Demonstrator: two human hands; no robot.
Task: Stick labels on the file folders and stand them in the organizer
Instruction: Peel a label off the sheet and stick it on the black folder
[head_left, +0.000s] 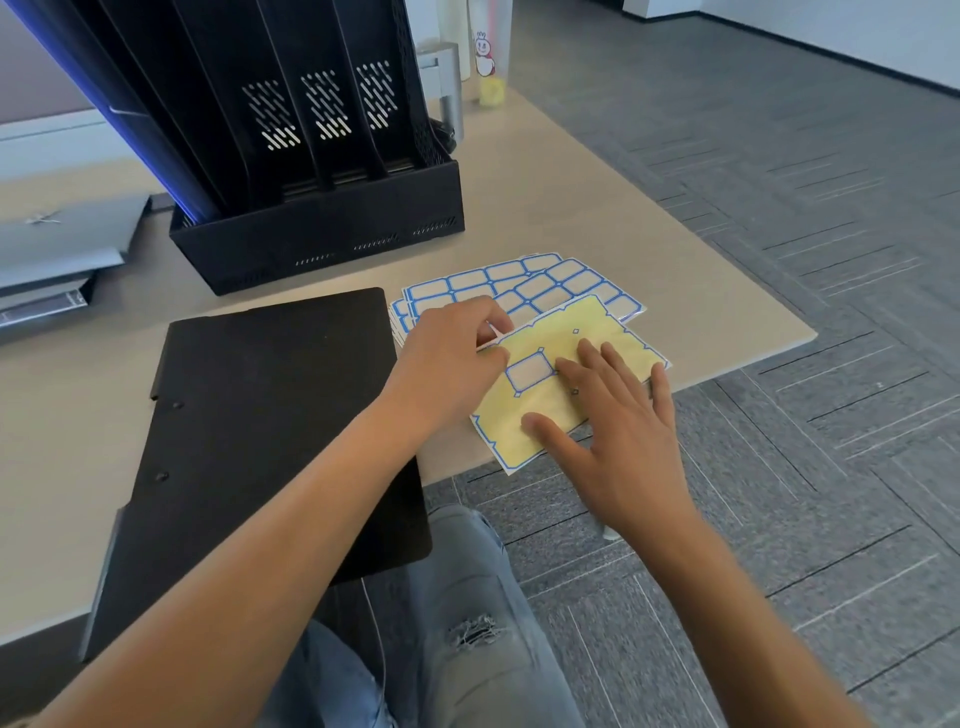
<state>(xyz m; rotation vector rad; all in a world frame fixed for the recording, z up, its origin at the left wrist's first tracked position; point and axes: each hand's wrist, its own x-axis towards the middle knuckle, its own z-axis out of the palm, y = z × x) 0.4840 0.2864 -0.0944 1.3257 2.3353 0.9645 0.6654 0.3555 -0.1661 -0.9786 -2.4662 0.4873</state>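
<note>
Label (530, 370), the last one w/ a blue border left on the yellow sheet (561, 410), sits near the sheet's upper left part. The sheet lies at the tabletop (597, 208) front edge, one corner overhanging the floor side. Left hand (447, 348) is at the sheet's upper left edge, fingers curled, pinching what looks like a peeled label or the sheet edge; can't tell which. Right hand (618, 436) lies flat on the sheet, fingers spread and straight, pressing it down just right of the label, thumb near the sheet's lower edge.

Behind the sheet, partly under it, a fanned stack of full label sheets (498, 286), blue-framed blanks in rows. Left of both hands a black folder (270, 415) lies flat & closed on the tabletop, its near end hanging over the edge above the person's lap. Beyond the folder stands the black organizer (317, 228), perforated dividers upright, w/ a blue-edged folder (130, 124) leaning in its leftmost slot; other slots look dark, contents unclear.

Far left: a grey stack of binders (57, 254) on the tabletop. Behind the organizer, a grey metal clamp (447, 78) & a clear cup (488, 57) w/ a cartoon figure. Grey carpet (779, 260) on the right; jeans (467, 623) below.
</note>
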